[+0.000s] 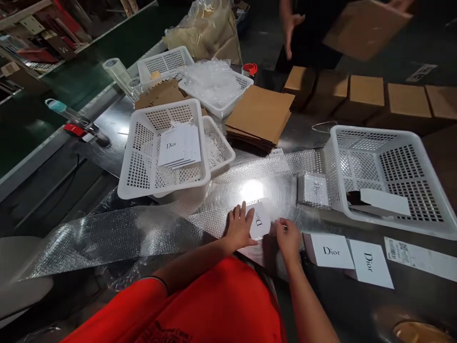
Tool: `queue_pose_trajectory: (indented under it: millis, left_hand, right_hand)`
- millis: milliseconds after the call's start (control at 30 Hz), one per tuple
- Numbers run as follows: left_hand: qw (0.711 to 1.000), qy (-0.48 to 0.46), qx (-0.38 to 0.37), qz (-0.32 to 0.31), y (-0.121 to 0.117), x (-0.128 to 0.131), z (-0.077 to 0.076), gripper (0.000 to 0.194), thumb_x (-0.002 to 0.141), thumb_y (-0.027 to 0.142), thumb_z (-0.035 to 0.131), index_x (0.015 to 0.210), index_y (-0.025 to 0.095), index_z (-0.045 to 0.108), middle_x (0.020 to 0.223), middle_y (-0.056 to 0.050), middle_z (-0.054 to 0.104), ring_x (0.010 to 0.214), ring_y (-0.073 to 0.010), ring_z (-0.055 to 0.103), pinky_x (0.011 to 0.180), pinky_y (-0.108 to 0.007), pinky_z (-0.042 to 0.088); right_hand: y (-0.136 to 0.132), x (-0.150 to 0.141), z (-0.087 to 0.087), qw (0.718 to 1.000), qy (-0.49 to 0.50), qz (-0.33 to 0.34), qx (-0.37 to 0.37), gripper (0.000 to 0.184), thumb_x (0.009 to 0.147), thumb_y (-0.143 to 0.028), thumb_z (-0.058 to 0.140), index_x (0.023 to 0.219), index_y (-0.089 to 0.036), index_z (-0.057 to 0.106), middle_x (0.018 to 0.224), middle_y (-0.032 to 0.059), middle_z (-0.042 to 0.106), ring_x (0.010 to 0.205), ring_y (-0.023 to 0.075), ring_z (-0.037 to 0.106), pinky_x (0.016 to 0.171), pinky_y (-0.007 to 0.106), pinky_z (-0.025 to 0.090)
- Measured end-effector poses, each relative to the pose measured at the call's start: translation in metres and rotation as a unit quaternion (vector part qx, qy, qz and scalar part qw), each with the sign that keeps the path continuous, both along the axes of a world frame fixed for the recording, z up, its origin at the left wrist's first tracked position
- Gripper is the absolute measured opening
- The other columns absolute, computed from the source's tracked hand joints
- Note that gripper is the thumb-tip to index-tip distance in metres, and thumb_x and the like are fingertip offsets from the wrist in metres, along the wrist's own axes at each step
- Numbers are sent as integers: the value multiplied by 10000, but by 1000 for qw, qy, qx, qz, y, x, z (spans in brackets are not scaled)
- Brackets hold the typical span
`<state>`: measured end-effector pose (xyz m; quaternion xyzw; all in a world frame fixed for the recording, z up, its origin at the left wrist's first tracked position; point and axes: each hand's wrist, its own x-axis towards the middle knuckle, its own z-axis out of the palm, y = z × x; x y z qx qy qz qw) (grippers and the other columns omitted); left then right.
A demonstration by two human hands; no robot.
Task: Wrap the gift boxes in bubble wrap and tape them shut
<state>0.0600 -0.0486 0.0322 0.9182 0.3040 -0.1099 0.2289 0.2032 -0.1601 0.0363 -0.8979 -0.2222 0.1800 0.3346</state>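
Note:
A white Dior box (260,223) lies on a strip of bubble wrap (117,233) spread over the metal table. My left hand (241,228) rests against the box's left side, its fingers spread. Just right of the box is my right hand (288,237), with fingers curled together; whatever they pinch is too small to make out. A bubble-wrapped Dior box (314,189) sits beyond it. To the right, a white Dior box (330,251) stands beside another Dior box (371,263).
A large white basket (428,190) with an open box stands right. Another basket (130,162) holds white Dior cards. Brown cardboard sheets (260,112), a tape dispenser (80,125) and several cartons (366,90) lie around. Across the table, a person (291,28) holds cardboard.

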Motion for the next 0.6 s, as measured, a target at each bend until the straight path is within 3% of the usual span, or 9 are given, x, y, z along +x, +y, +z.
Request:
queue_pose_trajectory:
  millis: [67, 200, 600]
  left_hand:
    - [1000, 20, 20, -14, -3, 10, -1, 1303, 565, 601, 883, 1600, 177, 215, 1670, -257, 147, 1522, -504, 136, 1179, -709, 217]
    - [999, 27, 13, -29, -1, 13, -1, 1196, 623, 494, 870, 1590, 159, 253, 1622, -270, 275, 1491, -455, 270, 1206, -605, 247]
    - [1000, 11, -9, -26, 5, -31, -10, 1125, 635, 433, 843, 1577, 153, 294, 1634, -247, 265, 1509, -443, 235, 1225, -551, 232]
  right_hand:
    - [-5, 12, -3, 1000, 15, -16, -14, 422, 754, -637, 400, 751, -244, 554, 870, 156, 724, 796, 283, 654, 795, 414, 496]
    - [-10, 34, -10, 999, 20, -21, -40, 469, 735, -706, 377, 696, -261, 519, 780, 133, 713, 734, 282, 631, 733, 416, 467]
    - [-12, 71, -20, 997, 38, 8, -66, 477, 684, -716, 444, 626, -252, 536, 659, 95, 657, 669, 256, 577, 653, 380, 412]
